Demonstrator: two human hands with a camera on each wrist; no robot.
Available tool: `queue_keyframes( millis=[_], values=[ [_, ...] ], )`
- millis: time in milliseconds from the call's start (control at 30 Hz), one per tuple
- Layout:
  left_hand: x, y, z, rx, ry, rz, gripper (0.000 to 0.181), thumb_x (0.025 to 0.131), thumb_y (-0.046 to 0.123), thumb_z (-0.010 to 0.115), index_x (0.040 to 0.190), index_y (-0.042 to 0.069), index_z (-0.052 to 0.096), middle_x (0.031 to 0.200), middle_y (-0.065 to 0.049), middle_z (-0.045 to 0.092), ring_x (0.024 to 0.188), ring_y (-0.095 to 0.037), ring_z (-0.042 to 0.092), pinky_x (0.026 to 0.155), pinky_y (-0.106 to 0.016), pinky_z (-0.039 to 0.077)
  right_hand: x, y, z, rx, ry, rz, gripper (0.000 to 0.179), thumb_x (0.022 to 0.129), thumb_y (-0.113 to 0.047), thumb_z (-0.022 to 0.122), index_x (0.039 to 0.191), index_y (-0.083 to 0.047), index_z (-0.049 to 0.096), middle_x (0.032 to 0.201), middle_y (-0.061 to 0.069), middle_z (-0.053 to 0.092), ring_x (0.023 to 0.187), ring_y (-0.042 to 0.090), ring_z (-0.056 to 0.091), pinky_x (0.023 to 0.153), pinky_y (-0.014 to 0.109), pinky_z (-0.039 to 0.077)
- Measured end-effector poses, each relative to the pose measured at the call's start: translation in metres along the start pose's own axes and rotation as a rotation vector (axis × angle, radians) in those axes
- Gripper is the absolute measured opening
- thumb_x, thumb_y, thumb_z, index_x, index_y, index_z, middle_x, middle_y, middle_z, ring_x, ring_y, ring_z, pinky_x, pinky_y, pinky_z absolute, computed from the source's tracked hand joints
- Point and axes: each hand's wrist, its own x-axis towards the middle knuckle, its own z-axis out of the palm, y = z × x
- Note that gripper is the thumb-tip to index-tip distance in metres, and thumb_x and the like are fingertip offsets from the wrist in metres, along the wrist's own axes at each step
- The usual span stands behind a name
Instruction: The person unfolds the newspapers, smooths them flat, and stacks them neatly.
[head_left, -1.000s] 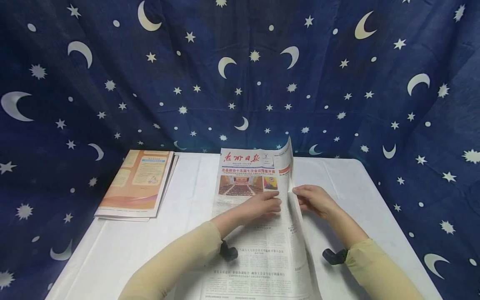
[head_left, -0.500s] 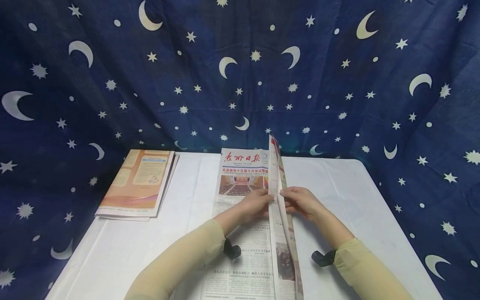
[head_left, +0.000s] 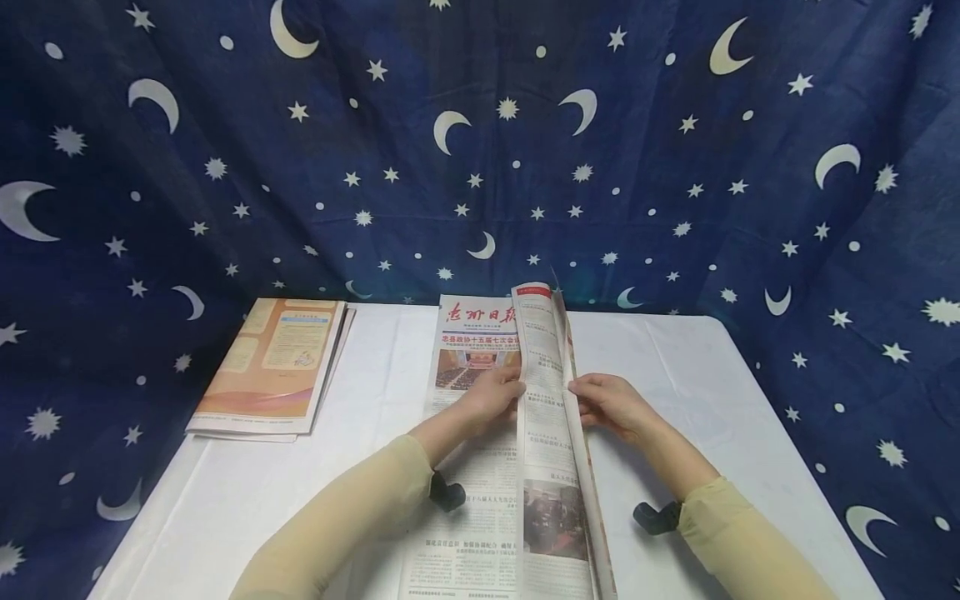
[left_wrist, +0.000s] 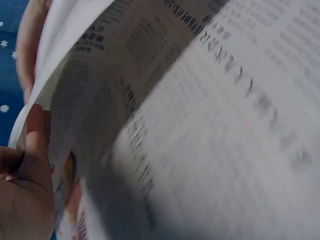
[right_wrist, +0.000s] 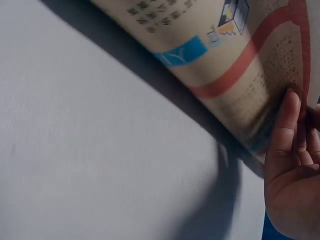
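Note:
A newspaper (head_left: 465, 517) with a red masthead lies lengthwise before me, its right part turned over leftward as a raised, curved flap (head_left: 551, 450). At the flap's left edge, my left hand (head_left: 491, 396) pinches the paper between thumb and fingers; in the left wrist view that hand (left_wrist: 32, 170) is at the sheet's curling edge. My right hand (head_left: 611, 404) holds the folding side on the right, fingertips at the paper. From the right wrist, the hand (right_wrist: 295, 170) grips the orange-printed outer page (right_wrist: 220, 65), which bulges above the white surface. Some left fingertips are hidden behind the flap.
A stack of folded newspapers (head_left: 266, 367) with an orange page on top lies at the left of the white-covered table (head_left: 375, 367). A dark blue curtain (head_left: 480, 208) with moons and stars hangs behind the table. Each wrist wears a small black camera mount.
The newspaper's right side has come up and folded over leftward, covering part of the front page. My left hand now holds its edge and has shifted slightly left; the right hand also moved inward.

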Motion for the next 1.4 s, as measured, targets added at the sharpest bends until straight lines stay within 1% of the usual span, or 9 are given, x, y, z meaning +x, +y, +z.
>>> queue_keyframes(
  millis=[167, 300, 400, 600, 767, 900, 1033, 1233, 1400],
  values=[
    [-0.016, 0.009, -0.040, 0.021, -0.004, 0.029, 0.049, 0.105, 0.014, 0.050, 0.152, 0.002, 0.045, 0.114, -0.012, 0.071, 0.092, -0.021, 0.073, 0.074, -0.032, 0.061, -0.010, -0.004, -0.021, -0.123, 0.034, -0.013, 0.033, 0.099, -0.026, 0.070, 0.111, 0.004, 0.065, 0.082, 0.003, 0.067, 0.070, 0.013, 0.065, 0.064, 0.027, 0.059],
    [-0.036, 0.015, -0.081, 0.021, -0.010, 0.007, 0.050, 0.106, 0.014, 0.049, 0.154, 0.004, 0.042, 0.120, -0.013, 0.070, 0.100, -0.025, 0.073, 0.079, -0.037, 0.062, -0.020, -0.009, -0.041, -0.233, 0.064, -0.006, 0.037, 0.100, -0.030, 0.069, 0.113, 0.005, 0.066, 0.086, 0.005, 0.070, 0.075, 0.015, 0.067, 0.065, 0.027, 0.059],
    [-0.052, 0.017, -0.111, 0.065, 0.012, -0.024, 0.052, 0.105, 0.016, 0.050, 0.155, 0.006, 0.041, 0.121, -0.012, 0.070, 0.100, -0.025, 0.073, 0.079, -0.037, 0.061, -0.026, -0.010, -0.054, -0.319, 0.090, -0.007, 0.038, 0.100, -0.030, 0.068, 0.114, 0.005, 0.067, 0.090, 0.005, 0.070, 0.077, 0.016, 0.067, 0.065, 0.028, 0.058],
    [-0.076, 0.013, -0.161, 0.158, 0.075, -0.078, 0.056, 0.105, 0.019, 0.051, 0.157, 0.007, 0.038, 0.125, -0.014, 0.068, 0.102, -0.024, 0.071, 0.083, -0.037, 0.060, -0.035, -0.006, -0.070, -0.454, 0.127, -0.007, 0.036, 0.100, -0.026, 0.067, 0.114, 0.007, 0.067, 0.091, 0.008, 0.071, 0.075, 0.019, 0.067, 0.065, 0.032, 0.059],
    [-0.085, 0.002, -0.192, 0.223, 0.118, -0.112, 0.058, 0.106, 0.021, 0.050, 0.159, 0.006, 0.033, 0.130, -0.017, 0.064, 0.104, -0.024, 0.068, 0.085, -0.038, 0.058, -0.040, 0.000, -0.081, -0.504, 0.159, 0.000, 0.034, 0.101, -0.022, 0.066, 0.113, 0.010, 0.065, 0.089, 0.009, 0.070, 0.072, 0.020, 0.066, 0.062, 0.033, 0.058],
    [-0.090, -0.008, -0.209, 0.270, 0.154, -0.134, 0.058, 0.106, 0.020, 0.049, 0.159, 0.005, 0.032, 0.131, -0.017, 0.063, 0.105, -0.024, 0.066, 0.088, -0.039, 0.056, -0.043, 0.004, -0.095, -0.534, 0.193, 0.007, 0.034, 0.101, -0.021, 0.064, 0.113, 0.011, 0.064, 0.089, 0.009, 0.070, 0.072, 0.020, 0.065, 0.063, 0.033, 0.057],
    [-0.094, -0.017, -0.219, 0.304, 0.186, -0.163, 0.057, 0.107, 0.021, 0.049, 0.159, 0.004, 0.032, 0.129, -0.015, 0.062, 0.103, -0.024, 0.062, 0.086, -0.036, 0.055, -0.048, 0.009, -0.112, -0.559, 0.217, 0.018, 0.034, 0.102, -0.022, 0.063, 0.113, 0.011, 0.064, 0.090, 0.010, 0.070, 0.075, 0.021, 0.066, 0.065, 0.034, 0.057],
    [-0.093, -0.030, -0.225, 0.304, 0.192, -0.184, 0.055, 0.106, 0.018, 0.050, 0.157, 0.003, 0.037, 0.114, -0.012, 0.064, 0.094, -0.023, 0.059, 0.077, -0.033, 0.054, -0.055, 0.019, -0.143, -0.618, 0.248, 0.052, 0.033, 0.103, -0.021, 0.061, 0.111, 0.011, 0.063, 0.090, 0.009, 0.069, 0.077, 0.020, 0.066, 0.066, 0.034, 0.057],
    [-0.090, -0.039, -0.226, 0.311, 0.196, -0.203, 0.054, 0.103, 0.016, 0.054, 0.153, 0.000, 0.042, 0.106, -0.011, 0.068, 0.086, -0.022, 0.064, 0.070, -0.032, 0.055, -0.061, 0.022, -0.168, -0.697, 0.298, 0.063, 0.030, 0.102, -0.018, 0.060, 0.103, 0.012, 0.064, 0.083, 0.009, 0.064, 0.074, 0.020, 0.059, 0.060, 0.033, 0.052]
  ],
)
